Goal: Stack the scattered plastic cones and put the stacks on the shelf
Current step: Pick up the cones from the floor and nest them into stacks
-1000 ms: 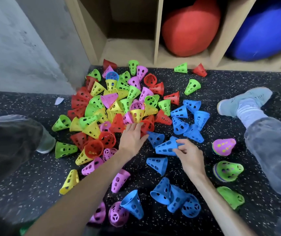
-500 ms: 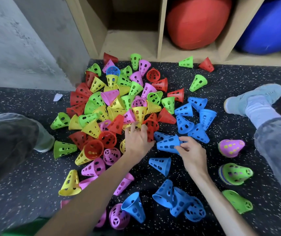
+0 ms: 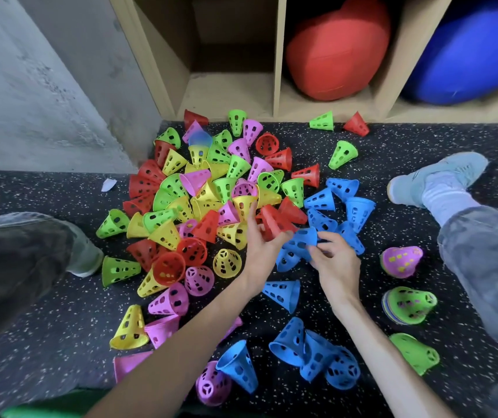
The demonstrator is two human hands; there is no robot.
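Several perforated plastic cones in red, green, yellow, pink and blue lie in a heap (image 3: 211, 194) on the speckled black floor. My right hand (image 3: 333, 263) pinches a small stack of blue cones (image 3: 297, 247) lying on its side. My left hand (image 3: 261, 245) reaches beside it, its fingers curled round a red cone (image 3: 275, 221) at the heap's near edge. More blue cones (image 3: 341, 206) lie just beyond. The wooden shelf (image 3: 226, 95) stands at the back, its left compartment holding nothing.
A red ball (image 3: 332, 52) and a blue ball (image 3: 465, 55) fill the other shelf compartments. Short stacks, pink-topped (image 3: 401, 260) and green-topped (image 3: 407, 303), stand at the right. My legs and shoes (image 3: 435, 176) flank the heap. A concrete wall (image 3: 45, 86) rises at the left.
My right hand lifted the blue stack up toward the heap. My left hand shifted right from the yellow cones onto the red cone. The camera moved closer.
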